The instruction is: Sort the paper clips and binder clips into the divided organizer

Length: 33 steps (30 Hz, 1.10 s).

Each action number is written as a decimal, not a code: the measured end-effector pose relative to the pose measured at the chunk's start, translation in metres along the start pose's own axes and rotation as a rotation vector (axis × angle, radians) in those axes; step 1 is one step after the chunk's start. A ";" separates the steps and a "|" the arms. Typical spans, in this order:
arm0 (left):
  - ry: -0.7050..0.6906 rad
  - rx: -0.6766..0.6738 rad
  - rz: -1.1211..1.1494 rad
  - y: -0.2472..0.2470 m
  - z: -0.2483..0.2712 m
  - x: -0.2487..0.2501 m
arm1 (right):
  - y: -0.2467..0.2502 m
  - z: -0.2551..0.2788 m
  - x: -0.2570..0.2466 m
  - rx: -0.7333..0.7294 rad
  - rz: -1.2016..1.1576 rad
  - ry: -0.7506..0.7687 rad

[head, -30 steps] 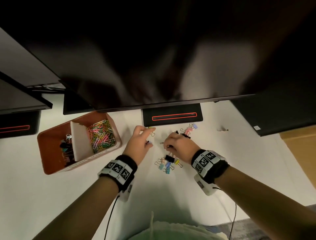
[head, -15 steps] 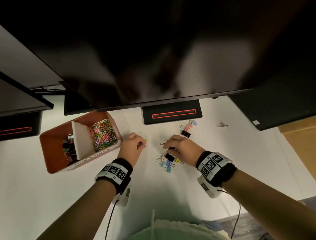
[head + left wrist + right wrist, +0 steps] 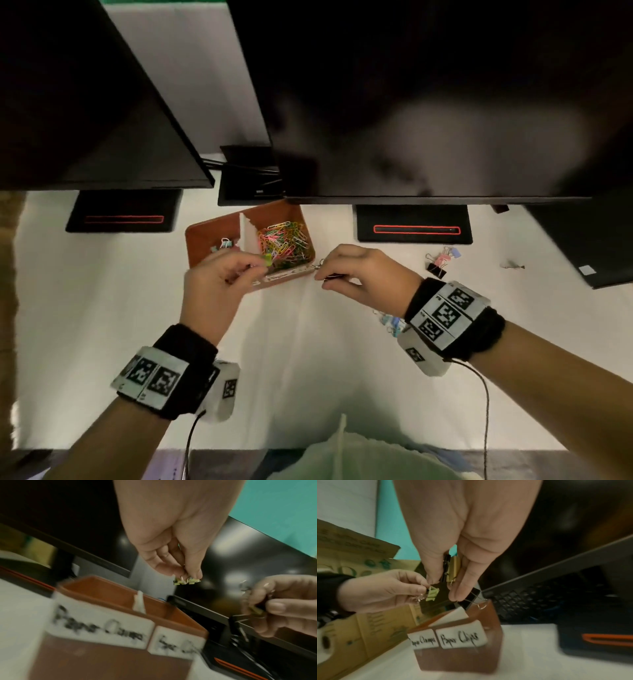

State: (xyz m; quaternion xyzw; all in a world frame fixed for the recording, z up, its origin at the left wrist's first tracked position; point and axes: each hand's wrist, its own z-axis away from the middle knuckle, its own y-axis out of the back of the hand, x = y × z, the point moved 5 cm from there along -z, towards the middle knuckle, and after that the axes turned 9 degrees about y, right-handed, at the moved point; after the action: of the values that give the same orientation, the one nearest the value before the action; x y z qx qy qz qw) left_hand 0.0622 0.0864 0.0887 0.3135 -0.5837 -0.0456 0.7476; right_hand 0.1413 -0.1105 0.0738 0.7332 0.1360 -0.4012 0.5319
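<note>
Two hands hover at the near edge of the brown rectangular organizer with a white divider (image 3: 205,236), which sits on the white desk (image 3: 85,325) just above the centre of the head view. The left hand (image 3: 215,287) pinches small light-green binder clips (image 3: 267,260) between thumb and fingertips, holding them over the organizer's front rim. The right hand (image 3: 364,274), just right of the organizer, has its fingers pressed together around a few binder clips, black and gold (image 3: 452,569), with wire handles poking out below. The right compartment holds a heap of bright multicoloured paper clips (image 3: 286,241); the left one holds a few binder clips (image 3: 224,244). White handwritten labels (image 3: 447,638) on the front wall read "Paper Clamps" and "Paper Clips". More binder clips lie on the desk, at the right of the frame (image 3: 440,262) and under the right wrist (image 3: 390,322). Dark monitors (image 3: 428,102) fill the upper frame.
</note>
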 end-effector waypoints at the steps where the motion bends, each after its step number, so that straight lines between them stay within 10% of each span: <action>1: 0.044 0.051 0.009 0.016 -0.004 -0.005 | -0.003 -0.017 -0.010 -0.005 -0.014 0.035; 6: 0.194 0.242 -0.055 0.067 -0.029 -0.034 | -0.030 -0.103 -0.045 -0.013 -0.060 0.006; 15: 0.354 0.085 -0.055 0.070 -0.053 -0.083 | -0.083 -0.152 -0.033 -0.001 -0.163 -0.243; 23: 0.092 -0.029 -0.062 0.034 -0.021 -0.032 | -0.039 -0.051 0.000 0.011 -0.131 -0.208; 33: -0.089 -0.511 -0.231 -0.140 0.011 0.011 | 0.015 0.122 0.092 -0.101 0.192 -0.705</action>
State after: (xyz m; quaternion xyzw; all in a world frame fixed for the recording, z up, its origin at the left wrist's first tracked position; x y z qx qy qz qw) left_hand 0.0974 -0.0351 0.0267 0.1772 -0.5460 -0.2898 0.7658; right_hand 0.1558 -0.2457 0.0025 0.5323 -0.1056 -0.5701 0.6168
